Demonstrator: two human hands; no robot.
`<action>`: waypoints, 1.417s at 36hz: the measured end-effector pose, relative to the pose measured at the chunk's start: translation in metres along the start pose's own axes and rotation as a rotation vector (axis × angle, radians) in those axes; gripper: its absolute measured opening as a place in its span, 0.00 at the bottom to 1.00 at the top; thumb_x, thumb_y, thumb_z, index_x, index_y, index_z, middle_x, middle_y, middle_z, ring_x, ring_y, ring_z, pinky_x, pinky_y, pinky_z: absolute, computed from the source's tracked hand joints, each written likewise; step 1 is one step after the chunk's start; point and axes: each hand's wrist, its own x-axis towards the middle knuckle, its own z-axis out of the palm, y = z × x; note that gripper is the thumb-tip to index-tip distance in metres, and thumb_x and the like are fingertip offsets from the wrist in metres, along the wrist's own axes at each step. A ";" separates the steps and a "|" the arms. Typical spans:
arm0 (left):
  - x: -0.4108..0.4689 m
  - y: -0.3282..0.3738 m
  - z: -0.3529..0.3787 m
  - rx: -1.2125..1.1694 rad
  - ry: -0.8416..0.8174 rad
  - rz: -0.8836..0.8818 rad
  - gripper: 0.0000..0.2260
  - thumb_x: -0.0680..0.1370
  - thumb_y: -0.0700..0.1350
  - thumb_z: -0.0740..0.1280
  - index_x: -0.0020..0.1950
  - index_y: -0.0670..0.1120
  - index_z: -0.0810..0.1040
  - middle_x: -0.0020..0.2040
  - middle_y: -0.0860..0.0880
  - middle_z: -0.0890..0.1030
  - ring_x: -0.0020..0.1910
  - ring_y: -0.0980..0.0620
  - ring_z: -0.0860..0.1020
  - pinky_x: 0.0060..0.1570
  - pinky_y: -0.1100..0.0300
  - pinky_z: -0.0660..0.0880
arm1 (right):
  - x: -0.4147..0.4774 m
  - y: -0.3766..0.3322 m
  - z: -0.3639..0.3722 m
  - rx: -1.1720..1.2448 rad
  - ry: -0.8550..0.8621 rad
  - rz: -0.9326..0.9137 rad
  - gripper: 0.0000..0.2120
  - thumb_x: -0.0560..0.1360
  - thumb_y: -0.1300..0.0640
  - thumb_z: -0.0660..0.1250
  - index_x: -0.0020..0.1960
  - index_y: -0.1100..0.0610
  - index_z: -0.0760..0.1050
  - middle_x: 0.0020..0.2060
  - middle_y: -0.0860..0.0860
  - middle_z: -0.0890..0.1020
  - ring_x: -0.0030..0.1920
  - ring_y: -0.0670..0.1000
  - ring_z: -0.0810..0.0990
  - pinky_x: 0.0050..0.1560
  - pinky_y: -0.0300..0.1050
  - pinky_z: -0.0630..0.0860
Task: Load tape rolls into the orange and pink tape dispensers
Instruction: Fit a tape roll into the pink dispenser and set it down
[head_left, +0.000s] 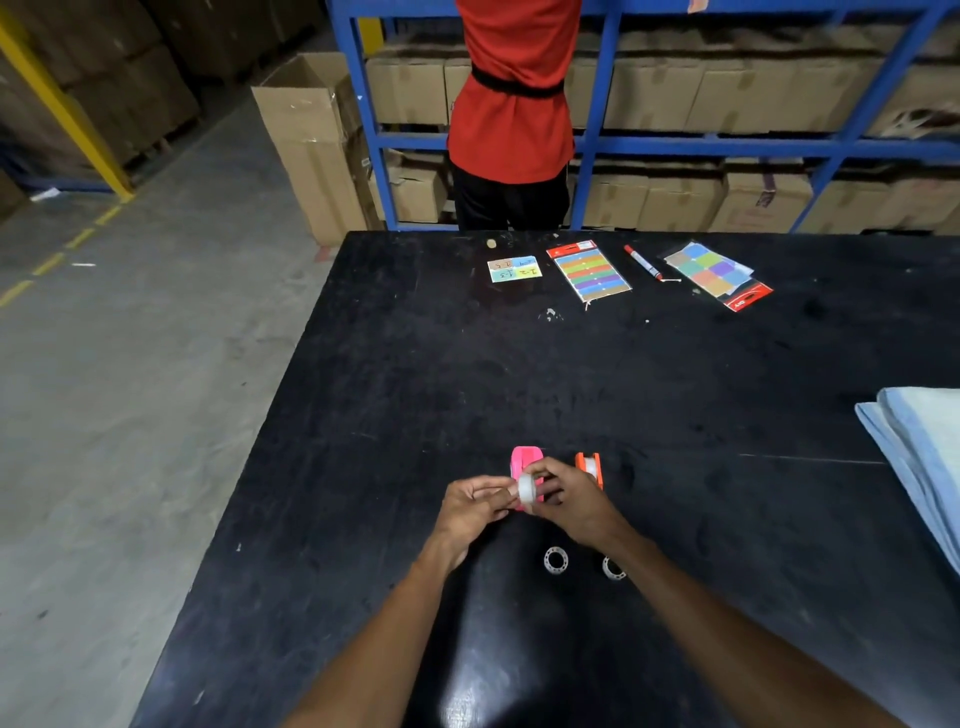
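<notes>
A pink tape dispenser (523, 460) lies on the black table (415, 389), partly hidden behind my fingers. Just right of it stands an orange tape dispenser (589, 467) with a white roll showing inside it. Both hands meet in front of the pink dispenser around a small clear tape roll (529, 488). My right hand (571, 501) pinches the roll from the right and top; my left hand (475, 506) has its fingertips at the roll's left side. Two white ring-shaped cores (556, 561) (613, 568) lie on the table nearer to me, the right one partly under my right forearm.
At the table's far side lie a small coloured note card (513, 269), a rainbow sticky-tab pack (589, 271), a red marker (643, 262) and another tab pack (719, 275). Folded blue cloth (919, 452) sits at the right edge. A person in a red shirt (514, 104) stands by blue shelving.
</notes>
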 end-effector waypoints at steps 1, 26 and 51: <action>-0.001 0.000 0.000 -0.003 -0.002 -0.002 0.04 0.73 0.42 0.76 0.46 0.49 0.87 0.43 0.47 0.88 0.44 0.53 0.86 0.49 0.62 0.80 | 0.000 0.000 0.000 0.012 0.000 0.004 0.18 0.69 0.64 0.77 0.54 0.48 0.78 0.47 0.47 0.85 0.47 0.46 0.84 0.45 0.38 0.81; -0.001 -0.005 0.006 -0.122 0.001 -0.077 0.07 0.76 0.39 0.73 0.54 0.42 0.86 0.42 0.47 0.88 0.40 0.56 0.86 0.43 0.67 0.81 | -0.003 0.002 -0.005 0.048 -0.038 0.039 0.19 0.68 0.60 0.78 0.54 0.44 0.79 0.48 0.49 0.86 0.48 0.49 0.86 0.56 0.53 0.83; 0.046 0.009 0.020 0.166 0.097 0.045 0.10 0.80 0.33 0.66 0.58 0.31 0.81 0.49 0.37 0.84 0.42 0.48 0.83 0.46 0.54 0.82 | 0.045 0.026 -0.014 -0.176 -0.001 0.083 0.18 0.69 0.66 0.77 0.55 0.59 0.76 0.54 0.56 0.77 0.50 0.55 0.83 0.55 0.56 0.81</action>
